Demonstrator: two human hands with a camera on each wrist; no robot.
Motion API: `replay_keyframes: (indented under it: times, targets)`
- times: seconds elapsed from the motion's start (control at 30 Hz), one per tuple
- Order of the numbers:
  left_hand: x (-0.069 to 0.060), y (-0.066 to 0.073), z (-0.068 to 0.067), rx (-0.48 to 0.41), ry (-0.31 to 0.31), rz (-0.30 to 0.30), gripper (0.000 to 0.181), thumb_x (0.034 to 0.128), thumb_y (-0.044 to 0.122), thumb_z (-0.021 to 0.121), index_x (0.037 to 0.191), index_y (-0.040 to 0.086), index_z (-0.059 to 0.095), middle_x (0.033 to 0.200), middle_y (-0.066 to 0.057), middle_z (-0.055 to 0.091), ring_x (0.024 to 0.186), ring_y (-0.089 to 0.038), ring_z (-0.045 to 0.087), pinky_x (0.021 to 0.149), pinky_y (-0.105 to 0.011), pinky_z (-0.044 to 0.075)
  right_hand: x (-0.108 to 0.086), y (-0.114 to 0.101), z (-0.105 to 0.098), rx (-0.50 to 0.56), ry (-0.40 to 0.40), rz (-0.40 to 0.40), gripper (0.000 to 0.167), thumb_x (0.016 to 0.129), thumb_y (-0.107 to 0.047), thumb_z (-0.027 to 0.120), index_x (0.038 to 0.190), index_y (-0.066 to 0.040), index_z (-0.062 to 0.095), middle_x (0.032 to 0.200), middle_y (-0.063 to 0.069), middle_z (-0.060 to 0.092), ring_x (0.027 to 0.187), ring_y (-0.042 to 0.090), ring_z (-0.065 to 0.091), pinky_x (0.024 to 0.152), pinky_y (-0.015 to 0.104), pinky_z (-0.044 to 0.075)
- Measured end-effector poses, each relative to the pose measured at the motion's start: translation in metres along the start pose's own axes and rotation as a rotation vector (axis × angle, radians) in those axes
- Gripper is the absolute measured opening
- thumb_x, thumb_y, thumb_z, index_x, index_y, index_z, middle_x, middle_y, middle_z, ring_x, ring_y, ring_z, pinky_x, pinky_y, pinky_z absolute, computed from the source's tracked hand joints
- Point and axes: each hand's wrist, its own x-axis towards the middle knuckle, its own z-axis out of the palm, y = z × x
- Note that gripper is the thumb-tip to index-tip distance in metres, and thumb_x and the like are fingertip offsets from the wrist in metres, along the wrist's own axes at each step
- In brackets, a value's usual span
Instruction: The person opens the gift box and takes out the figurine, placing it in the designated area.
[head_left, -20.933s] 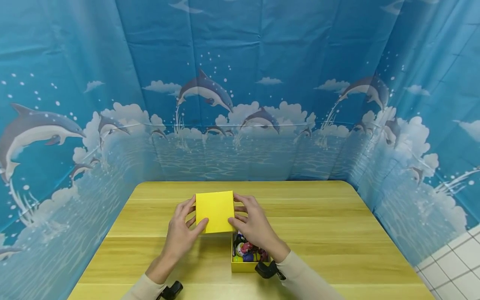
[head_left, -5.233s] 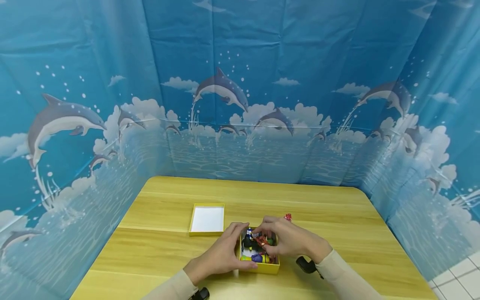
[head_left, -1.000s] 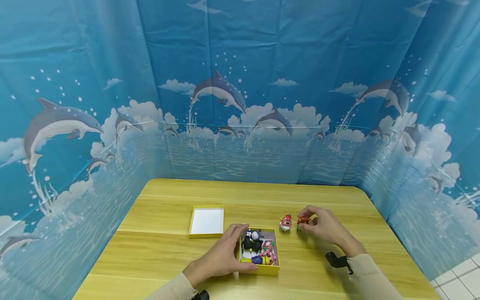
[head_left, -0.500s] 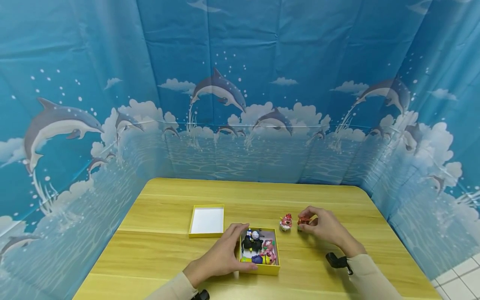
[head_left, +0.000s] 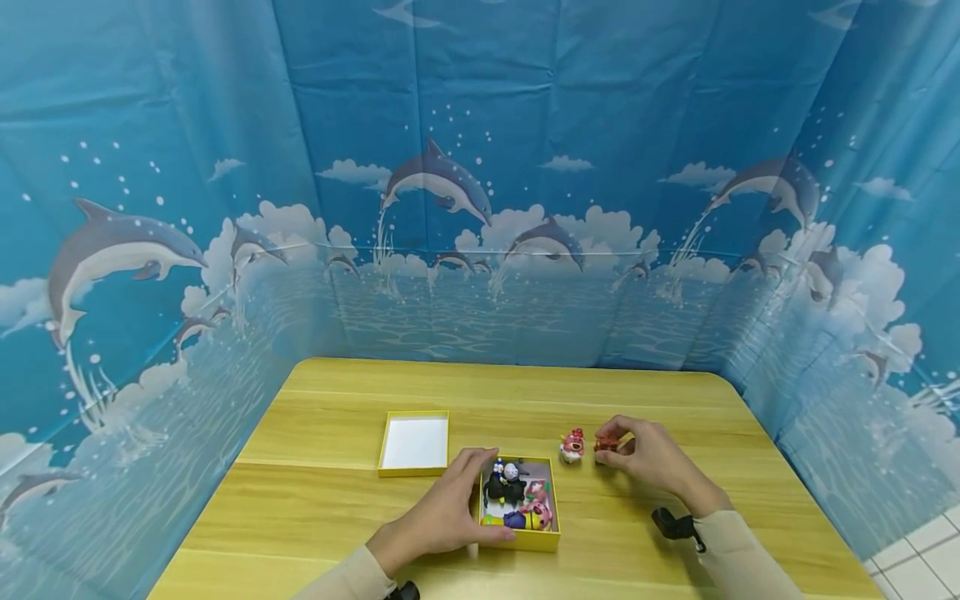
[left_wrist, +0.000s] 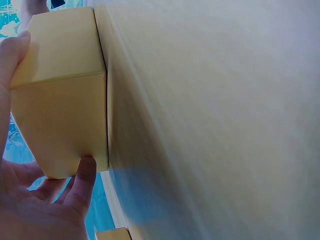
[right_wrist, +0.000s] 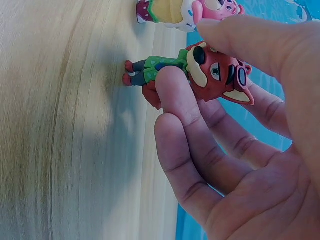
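Note:
My left hand (head_left: 438,510) grips the left side of a yellow box (head_left: 525,541), thumb at the front wall and fingers at the far corner. Inside lie several figures, among them a black one (head_left: 504,490), a pink one (head_left: 538,510) and a purple and yellow one (head_left: 517,520). Right of the box, my right hand (head_left: 652,454) holds an orange-red fox figure (head_left: 606,442) between thumb and fingers. In the right wrist view the fox figure (right_wrist: 207,70) wears a green shirt, its feet at or close to the tabletop. A pink figure (head_left: 572,446) stands just left of it.
The yellow box lid (head_left: 414,443), white inside, lies open side up on the wooden table (head_left: 337,500), left of and behind the box. A blue dolphin-patterned curtain (head_left: 480,317) rises behind and beside the table. White floor tiles (head_left: 917,533) show at the lower right.
Over the earlier frames the lid came to lie on the table, and the pink and fox figures left the box. In the last second my hands have barely moved.

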Motion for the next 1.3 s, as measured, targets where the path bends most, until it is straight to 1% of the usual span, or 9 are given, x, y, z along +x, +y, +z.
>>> replay_keyframes:
  times: [0.2, 0.43, 0.63, 0.77, 0.9, 1.0, 1.07, 1.2, 1.3]
  targets:
    - [-0.001, -0.001, 0.002, 0.005, -0.006, -0.002, 0.127, 0.0888, 0.079, 0.091, 0.185, 0.023, 0.031, 0.182, -0.002, 0.042, 0.159, -0.03, 0.057, 0.131, -0.06, 0.054, 0.001, 0.002, 0.002, -0.005, -0.016, 0.005, 0.031, 0.105, -0.027, 0.091, 0.129, -0.009, 0.081, 0.12, 0.004, 0.081, 0.106, 0.02, 0.077, 0.085, 0.027, 0.066]
    - [0.001, -0.002, 0.001, 0.009, 0.007, 0.005, 0.127, 0.0886, 0.078, 0.092, 0.185, 0.021, 0.031, 0.181, -0.002, 0.042, 0.159, -0.029, 0.057, 0.131, -0.059, 0.054, 0.003, 0.001, 0.001, -0.03, -0.007, -0.005, 0.034, 0.105, -0.027, 0.091, 0.132, -0.009, 0.081, 0.122, 0.006, 0.082, 0.106, 0.021, 0.078, 0.084, 0.03, 0.067]
    - [-0.001, -0.001, 0.001, 0.001, 0.0, 0.0, 0.127, 0.0888, 0.077, 0.092, 0.185, 0.021, 0.032, 0.181, -0.002, 0.043, 0.158, -0.027, 0.057, 0.132, -0.058, 0.053, 0.001, -0.001, 0.0, -0.052, -0.002, -0.008, 0.037, 0.104, -0.028, 0.092, 0.133, -0.008, 0.081, 0.122, 0.005, 0.082, 0.109, 0.023, 0.077, 0.082, 0.03, 0.066]
    - [-0.001, -0.001, 0.002, 0.0, 0.0, -0.002, 0.127, 0.0887, 0.077, 0.092, 0.185, 0.021, 0.032, 0.181, -0.001, 0.043, 0.158, -0.027, 0.057, 0.131, -0.057, 0.054, 0.0, -0.004, -0.001, -0.065, 0.008, -0.014, 0.037, 0.104, -0.028, 0.092, 0.133, -0.008, 0.081, 0.122, 0.008, 0.082, 0.102, 0.02, 0.078, 0.08, 0.03, 0.065]
    - [-0.002, 0.0, 0.002, 0.009, 0.004, 0.002, 0.127, 0.0888, 0.077, 0.092, 0.185, 0.021, 0.032, 0.18, -0.001, 0.043, 0.157, -0.026, 0.057, 0.13, -0.057, 0.054, -0.004, -0.008, -0.002, -0.084, 0.014, -0.016, 0.037, 0.104, -0.029, 0.092, 0.133, -0.008, 0.081, 0.125, 0.012, 0.081, 0.089, 0.012, 0.074, 0.075, 0.029, 0.062]
    - [-0.002, -0.001, 0.002, 0.01, 0.001, 0.004, 0.126, 0.0891, 0.077, 0.092, 0.185, 0.022, 0.032, 0.18, -0.001, 0.043, 0.157, -0.027, 0.058, 0.13, -0.058, 0.054, -0.008, -0.011, -0.004, -0.098, 0.028, -0.022, 0.038, 0.105, -0.028, 0.091, 0.135, -0.007, 0.081, 0.129, 0.015, 0.077, 0.081, 0.008, 0.071, 0.071, 0.027, 0.06]
    - [-0.002, -0.001, 0.002, 0.013, -0.001, 0.001, 0.127, 0.0891, 0.078, 0.091, 0.185, 0.022, 0.031, 0.18, -0.001, 0.043, 0.158, -0.027, 0.057, 0.131, -0.058, 0.054, -0.009, -0.014, -0.005, -0.113, 0.047, -0.034, 0.039, 0.105, -0.027, 0.091, 0.136, -0.007, 0.08, 0.13, 0.016, 0.075, 0.079, 0.009, 0.07, 0.07, 0.027, 0.059]
    - [-0.002, -0.001, 0.003, 0.02, 0.0, 0.003, 0.127, 0.0892, 0.079, 0.091, 0.186, 0.023, 0.03, 0.181, -0.002, 0.042, 0.159, -0.029, 0.057, 0.131, -0.059, 0.054, -0.012, -0.02, -0.009, -0.155, 0.097, -0.069, 0.039, 0.104, -0.026, 0.092, 0.136, -0.006, 0.08, 0.125, 0.015, 0.073, 0.075, 0.009, 0.067, 0.07, 0.026, 0.058]
    - [-0.002, -0.002, 0.003, 0.02, 0.001, 0.005, 0.127, 0.0889, 0.079, 0.091, 0.185, 0.022, 0.031, 0.181, -0.002, 0.043, 0.159, -0.029, 0.057, 0.131, -0.06, 0.053, -0.015, -0.026, -0.01, -0.189, 0.136, -0.104, 0.04, 0.103, -0.025, 0.093, 0.136, -0.007, 0.081, 0.121, 0.014, 0.072, 0.071, 0.004, 0.064, 0.068, 0.025, 0.058]
